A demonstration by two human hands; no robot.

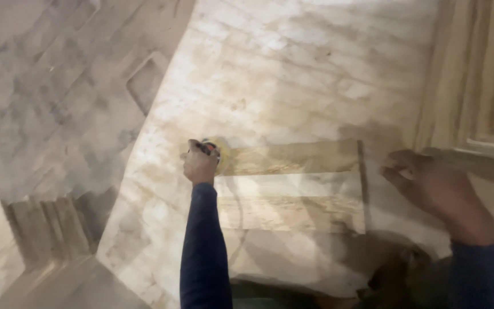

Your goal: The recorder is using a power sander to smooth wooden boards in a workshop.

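A: Starting far left of the hands, what's there?

B: A stepped piece of moulding (50, 229) lies on the grey floor (41, 86), well apart from the left hand, and so out of the way of the hands.

A: And the left hand?

B: The left hand (200, 166) is closed in a fist around a yellow tape measure (215, 150), with something red and black showing at the top of the grip. It sits at the left end of a small board (293, 191), which looks like the way to line the tape case up with that edge.

A: Where's the board, exactly?

B: Between the two hands, flat on a big pale sheet (293, 74) that serves as the desk. Lying flat there, it has support along its whole length.

A: Can you see a tape blade drawn out?

B: Too blurred to tell.

A: The right hand?

B: The right hand (430, 186) is just past the board's right end, fingers curled. It seems to rest on or hold a wooden strip (475, 163) that runs off to the right, but motion blur hides whether it truly grips it.

A: Beyond it?

B: Panelled woodwork (475, 74) above and right of that hand.
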